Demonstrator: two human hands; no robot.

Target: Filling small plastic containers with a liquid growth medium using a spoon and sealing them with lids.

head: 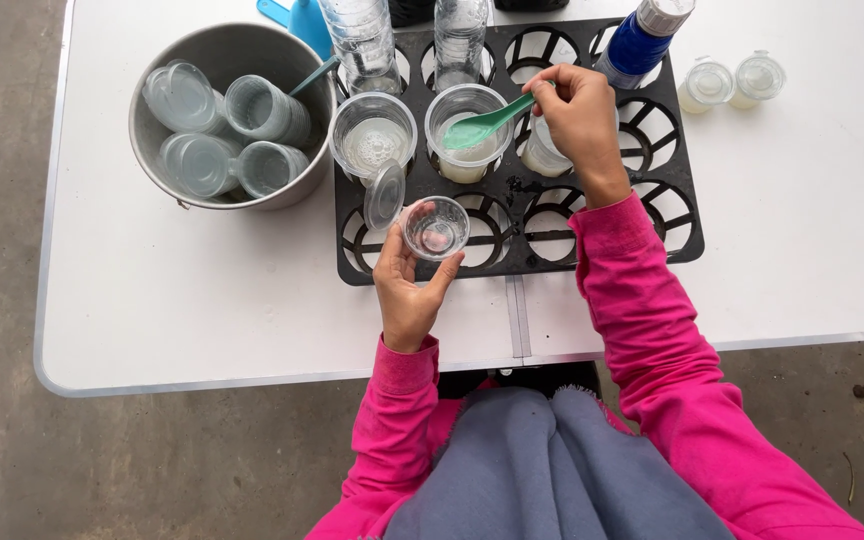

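Holding: the left hand point(407, 290) keeps a small clear cup point(435, 227) tipped toward the camera, its hinged lid point(385, 195) hanging open just above the thumb.
Left fingers: curled around the cup, thumb on its left side and the others on its right, the cup sitting at their tips above the palm.
Right hand point(580, 120): fingers pinched on the handle of a green spoon point(482, 124).
Spoon: reaches left from the fingertips, its bowl over a clear tub of pale liquid point(466, 130).
Tray: a black slotted tray point(592, 235) lies under both hands on the white table point(202, 290).
Left of the fingers: a second clear tub point(374, 135), and farther off a metal pot point(227, 115) of small lidded cups.
Beyond the right fingers: a blue bottle point(640, 42).
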